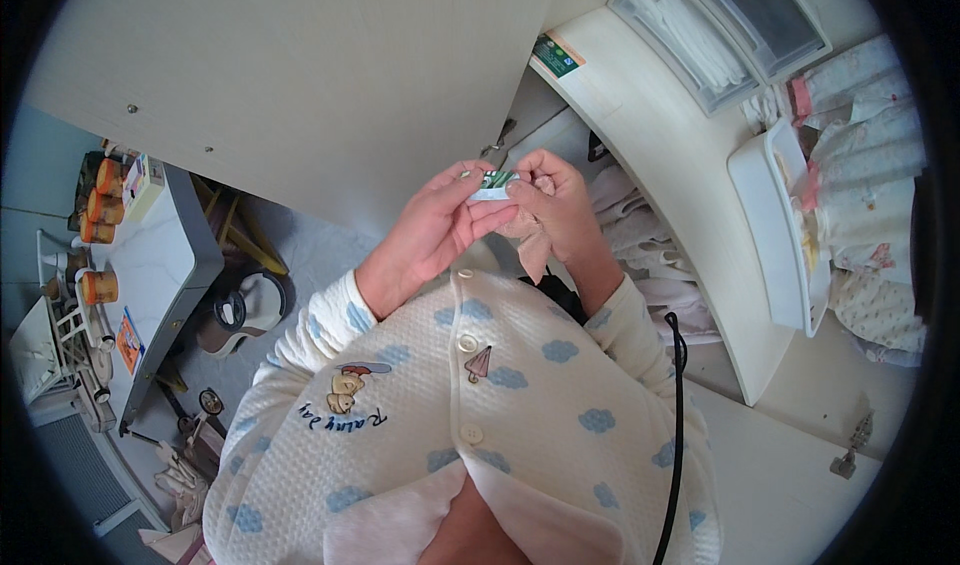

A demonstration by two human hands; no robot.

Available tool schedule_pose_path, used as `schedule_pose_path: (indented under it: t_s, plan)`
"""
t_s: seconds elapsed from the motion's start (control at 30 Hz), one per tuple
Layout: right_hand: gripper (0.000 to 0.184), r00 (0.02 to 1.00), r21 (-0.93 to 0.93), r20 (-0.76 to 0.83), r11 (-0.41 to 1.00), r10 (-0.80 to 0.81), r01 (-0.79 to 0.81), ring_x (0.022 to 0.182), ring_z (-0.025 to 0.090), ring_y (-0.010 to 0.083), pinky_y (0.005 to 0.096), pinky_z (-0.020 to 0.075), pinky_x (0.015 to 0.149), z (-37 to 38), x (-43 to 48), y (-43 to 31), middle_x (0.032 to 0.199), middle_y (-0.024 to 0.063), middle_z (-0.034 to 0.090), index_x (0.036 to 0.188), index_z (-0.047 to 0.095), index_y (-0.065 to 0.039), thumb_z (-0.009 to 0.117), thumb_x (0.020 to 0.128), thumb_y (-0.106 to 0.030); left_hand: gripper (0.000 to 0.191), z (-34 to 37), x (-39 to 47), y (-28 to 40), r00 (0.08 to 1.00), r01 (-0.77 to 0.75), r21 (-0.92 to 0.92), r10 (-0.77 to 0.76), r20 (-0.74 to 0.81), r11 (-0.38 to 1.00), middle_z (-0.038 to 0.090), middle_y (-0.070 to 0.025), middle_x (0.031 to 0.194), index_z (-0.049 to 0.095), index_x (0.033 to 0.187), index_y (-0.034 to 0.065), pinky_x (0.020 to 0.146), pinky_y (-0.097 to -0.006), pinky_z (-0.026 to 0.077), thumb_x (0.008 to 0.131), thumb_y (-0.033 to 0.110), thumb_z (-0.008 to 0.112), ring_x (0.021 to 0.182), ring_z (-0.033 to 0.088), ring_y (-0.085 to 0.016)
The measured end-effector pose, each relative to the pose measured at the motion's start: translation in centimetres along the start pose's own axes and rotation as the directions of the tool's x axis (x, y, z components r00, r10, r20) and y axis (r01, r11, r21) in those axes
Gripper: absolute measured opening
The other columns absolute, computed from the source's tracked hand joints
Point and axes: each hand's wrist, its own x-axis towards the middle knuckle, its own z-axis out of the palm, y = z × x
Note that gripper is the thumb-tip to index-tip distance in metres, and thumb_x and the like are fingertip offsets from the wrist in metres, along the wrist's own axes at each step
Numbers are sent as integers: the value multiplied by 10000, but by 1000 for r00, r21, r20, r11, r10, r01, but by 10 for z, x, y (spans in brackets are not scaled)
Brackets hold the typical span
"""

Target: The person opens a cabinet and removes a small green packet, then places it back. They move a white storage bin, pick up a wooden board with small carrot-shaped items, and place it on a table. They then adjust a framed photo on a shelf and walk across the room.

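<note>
Both hands meet in front of my chest around a small green and white packet or box (495, 184), which bears printing. The fingers and thumb of my left hand (450, 212) pinch its left end. At its right end, my right hand (559, 201) grips it between thumb and fingers. A crumpled pinkish-beige cloth (534, 248) hangs from my right hand, partly covered by its fingers. What the packet contains cannot be seen.
A pale cabinet door (300, 77) stands ahead. To the right are a curved-looking shelf (675, 160), a white plastic bin (765, 242), clear drawers (697, 39) and hanging clothes (862, 175). At left, a table (169, 246) bears several orange-labelled jars; a black cord (679, 430) hangs at right.
</note>
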Motion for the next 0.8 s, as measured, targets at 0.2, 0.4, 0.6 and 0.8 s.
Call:
schedule_pose_path:
  t_s: [0.2,0.4,0.6,0.8]
  plan:
    - [100,992,358,-68,931,104,-73,764,518,21,176,438,675,6,2,0,853,-38,569,923,609,-43,623,951,-139,193,6,3,3,996,-8,42,11,-84,999,620,-197,1200,490,1161,3,914,-312,583,1046,138,413,1066,669,-257]
    - [144,979,93,-126,984,160,-149,689,520,15,188,408,572,14,-2,-5,786,-37,591,889,619,-25,656,932,-158,150,6,7,1,957,-188,278,240,-163,942,611,-163,1254,493,1155,45,886,-277,574,1029,123,470,1063,652,-204]
    - [133,953,-158,-280,985,-114,71,600,494,6,207,387,510,25,0,5,679,-40,591,764,618,-17,693,869,-50,183,15,12,-6,919,-248,409,347,-186,878,616,-122,1266,510,1191,40,891,-270,521,1033,122,467,1066,606,-135]
    - [156,986,-258,-164,965,-6,-38,553,498,24,229,403,486,33,0,-23,614,-28,580,766,623,-16,694,873,-106,206,19,29,-7,895,-325,297,394,-209,898,623,-70,1072,518,1186,14,870,-302,502,1036,137,451,952,599,-150]
